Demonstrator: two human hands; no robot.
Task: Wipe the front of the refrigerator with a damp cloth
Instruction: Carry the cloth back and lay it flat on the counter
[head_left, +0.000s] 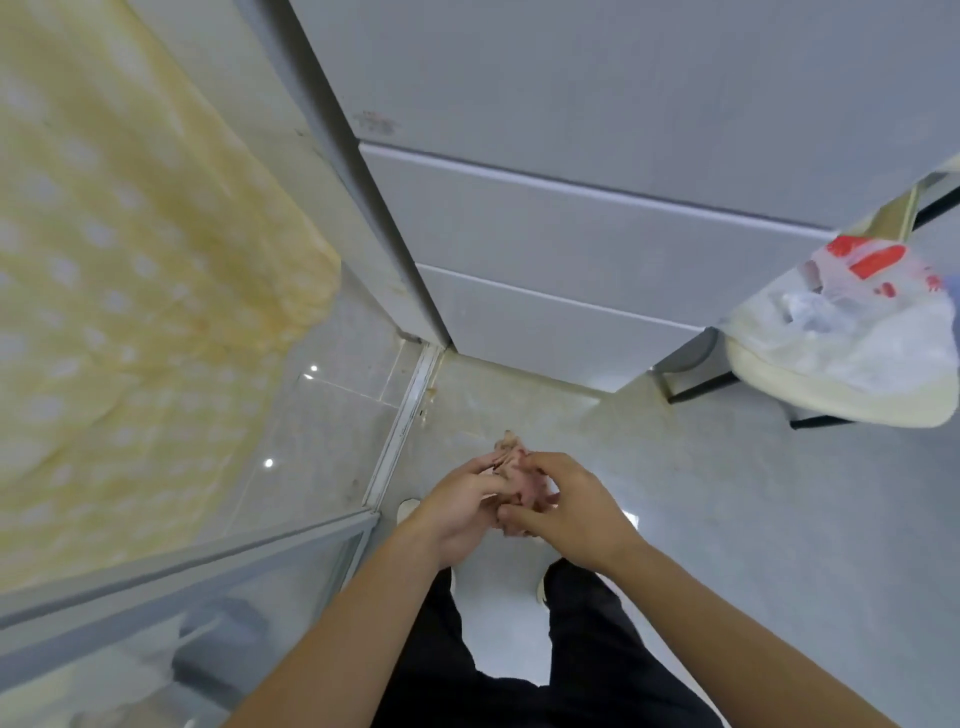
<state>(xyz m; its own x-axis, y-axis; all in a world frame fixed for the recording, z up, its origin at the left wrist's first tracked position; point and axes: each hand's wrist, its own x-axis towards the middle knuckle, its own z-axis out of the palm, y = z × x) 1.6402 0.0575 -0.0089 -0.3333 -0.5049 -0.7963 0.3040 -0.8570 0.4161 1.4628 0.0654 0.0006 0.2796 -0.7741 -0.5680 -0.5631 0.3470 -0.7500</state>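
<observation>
The grey refrigerator (597, 218) stands straight ahead, its front split by two horizontal seams into an upper door and two lower drawers. A dark smudge marks the upper door near its left edge. A small pinkish cloth (517, 470) is bunched between both hands, low in the view and above the floor. My left hand (462, 512) holds the cloth from the left, fingers curled under it. My right hand (569, 506) pinches it from the right with thumb and fingers. Both hands are well short of the refrigerator front.
A yellow dotted curtain (130, 291) hangs at the left. A glass door with a metal frame (218, 561) and a floor track (402, 426) lie left of my feet. At the right, a stool (831, 384) carries a white plastic bag (857, 291) with red print.
</observation>
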